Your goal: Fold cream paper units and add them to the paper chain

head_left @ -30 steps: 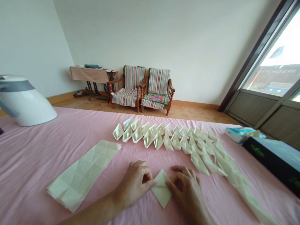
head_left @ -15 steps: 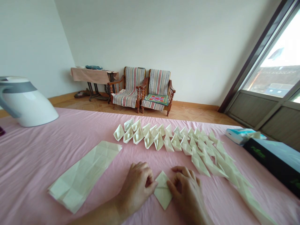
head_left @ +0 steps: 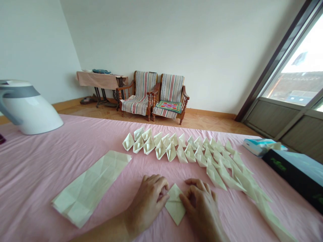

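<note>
A small cream folded paper piece, diamond-shaped, lies on the pink tablecloth near the front edge. My left hand has its fingers curled and pinches the piece's left corner. My right hand presses its bent fingertips on the piece's right side. Beyond my hands, several finished folded paper boats stand in rows that run to the right. A stack of creased cream paper sheets lies to the left of my left hand.
A white and grey appliance stands at the far left of the table. A black box and a teal and white tissue pack sit at the right. Two striped wooden chairs and a side table stand by the far wall.
My left hand's fingers have shifted slightly up along the piece's left edge. The view has drifted a little; the paper piece and my right hand have hardly moved.
</note>
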Tool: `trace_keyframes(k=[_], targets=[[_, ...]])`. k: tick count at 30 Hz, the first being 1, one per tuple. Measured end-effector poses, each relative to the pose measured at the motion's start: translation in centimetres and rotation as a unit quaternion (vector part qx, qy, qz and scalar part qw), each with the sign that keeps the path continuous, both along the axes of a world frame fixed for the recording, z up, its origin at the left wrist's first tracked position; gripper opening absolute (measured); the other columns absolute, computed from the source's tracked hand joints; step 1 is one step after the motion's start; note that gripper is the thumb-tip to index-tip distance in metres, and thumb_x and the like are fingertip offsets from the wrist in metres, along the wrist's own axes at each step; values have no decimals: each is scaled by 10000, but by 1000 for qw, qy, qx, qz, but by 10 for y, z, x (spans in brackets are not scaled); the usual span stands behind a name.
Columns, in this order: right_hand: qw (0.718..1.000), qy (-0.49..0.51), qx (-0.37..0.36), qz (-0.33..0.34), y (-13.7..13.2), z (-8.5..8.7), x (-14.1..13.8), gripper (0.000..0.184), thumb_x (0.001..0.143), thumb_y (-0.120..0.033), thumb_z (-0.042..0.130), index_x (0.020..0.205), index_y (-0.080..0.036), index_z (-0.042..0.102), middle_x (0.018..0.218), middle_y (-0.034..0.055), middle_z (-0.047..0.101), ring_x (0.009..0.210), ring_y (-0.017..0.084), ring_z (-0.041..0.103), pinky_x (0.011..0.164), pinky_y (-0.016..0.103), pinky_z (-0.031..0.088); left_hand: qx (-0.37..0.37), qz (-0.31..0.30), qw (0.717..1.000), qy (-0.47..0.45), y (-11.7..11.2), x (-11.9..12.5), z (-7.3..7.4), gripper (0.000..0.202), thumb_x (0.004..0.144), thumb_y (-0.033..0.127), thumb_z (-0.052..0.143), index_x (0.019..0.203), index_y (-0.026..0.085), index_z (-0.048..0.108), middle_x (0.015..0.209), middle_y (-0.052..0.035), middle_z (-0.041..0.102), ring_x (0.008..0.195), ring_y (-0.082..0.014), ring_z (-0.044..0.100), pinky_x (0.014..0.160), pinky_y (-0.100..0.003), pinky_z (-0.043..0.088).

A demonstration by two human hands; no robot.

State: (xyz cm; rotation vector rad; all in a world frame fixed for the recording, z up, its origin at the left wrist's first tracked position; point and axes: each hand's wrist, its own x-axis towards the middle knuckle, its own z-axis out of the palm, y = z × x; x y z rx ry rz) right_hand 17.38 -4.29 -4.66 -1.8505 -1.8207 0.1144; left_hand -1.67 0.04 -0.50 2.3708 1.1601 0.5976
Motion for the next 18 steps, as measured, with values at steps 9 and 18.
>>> trace_keyframes(k=[9, 18], targets=[[999, 29, -8, -10, -3, 8, -3, 129, 807, -256, 627, 683, -234, 602, 1073, 62, 656, 997, 283, 576, 822, 438, 418, 100, -90, 989, 67, -5, 0, -4, 130, 963, 228, 555, 973, 255, 682, 860, 0, 566, 865, -172, 484, 803, -322, 291], [994, 52, 96, 30, -10, -12, 18, 119, 876, -223, 515, 898, -244, 630, 1031, 60, 629, 942, 232, 591, 773, 356, 471, 13, -64, 997, 43, 0, -1, 4, 220, 981, 266, 527, 954, 302, 743, 826, -6, 561, 852, -162, 503, 780, -303, 303]])
